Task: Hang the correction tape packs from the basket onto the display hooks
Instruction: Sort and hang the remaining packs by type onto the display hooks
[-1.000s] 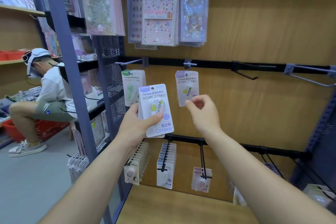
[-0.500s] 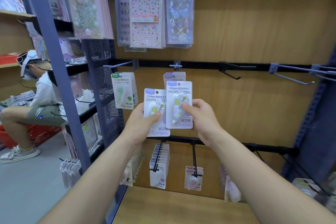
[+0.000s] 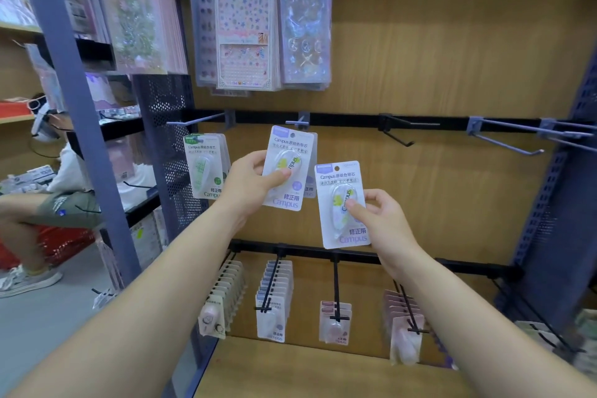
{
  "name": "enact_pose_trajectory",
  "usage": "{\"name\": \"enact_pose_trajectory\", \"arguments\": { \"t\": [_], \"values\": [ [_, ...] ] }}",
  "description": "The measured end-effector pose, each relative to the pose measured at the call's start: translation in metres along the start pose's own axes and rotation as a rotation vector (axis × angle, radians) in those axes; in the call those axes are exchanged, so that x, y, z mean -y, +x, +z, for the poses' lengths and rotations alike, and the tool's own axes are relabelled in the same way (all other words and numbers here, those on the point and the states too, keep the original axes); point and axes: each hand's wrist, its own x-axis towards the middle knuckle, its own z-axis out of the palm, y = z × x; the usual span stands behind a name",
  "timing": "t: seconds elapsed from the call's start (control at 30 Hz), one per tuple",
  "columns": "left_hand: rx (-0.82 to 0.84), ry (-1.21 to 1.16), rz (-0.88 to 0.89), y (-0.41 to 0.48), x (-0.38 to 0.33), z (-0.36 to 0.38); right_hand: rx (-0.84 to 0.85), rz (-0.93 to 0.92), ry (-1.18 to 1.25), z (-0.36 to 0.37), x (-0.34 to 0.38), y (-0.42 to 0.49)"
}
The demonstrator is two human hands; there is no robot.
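Correction tape packs [image 3: 290, 145]: how many are in hand?
– Two, both with purple headers. The left hand [image 3: 248, 181] grasps one, thumb across its blister, the top edge just under the tip of the second hook [image 3: 298, 122] on the upper rail [image 3: 352, 121]. The right hand [image 3: 384, 220] pinches the other pack [image 3: 339, 178], lower and to the right, on no hook.

And hanging on that rail?
– Behind the left hand's pack, at least one hung purple pack [image 3: 311, 168] on the same hook; I can't count more. The first hook [image 3: 197, 119] holds a small bunch of green packs [image 3: 206, 168], number unclear.

Other hooks there?
– One black hook [image 3: 397, 132], then grey hooks [image 3: 507, 139] to the right; two or three, hard to tell.

Below?
– A lower rail [image 3: 355, 257] has four hooks, each carrying a row of carded packs [image 3: 274, 300].
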Motion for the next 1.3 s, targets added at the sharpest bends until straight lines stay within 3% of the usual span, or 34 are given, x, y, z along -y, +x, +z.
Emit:
{"name": "enact_pose_trajectory", "arguments": {
  "t": [0.23,0.7,1.13,1.3],
  "values": [
    [0.053,0.016,0.020,-0.002,0.004,-0.002,-0.004,0.019,0.009,0.000,-0.003,0.000],
    [-0.035,-0.030,0.045,-0.005,0.010,0.003,-0.006,0.030,-0.004,0.000,-0.005,-0.003],
    [-0.037,0.094,-0.119,0.023,0.021,0.007,0.005,-0.019,-0.036,0.010,0.011,0.003],
    [-0.078,0.254,-0.171,0.014,0.032,-0.010,0.030,-0.063,-0.066,0.032,0.028,0.021]
  ]
}}
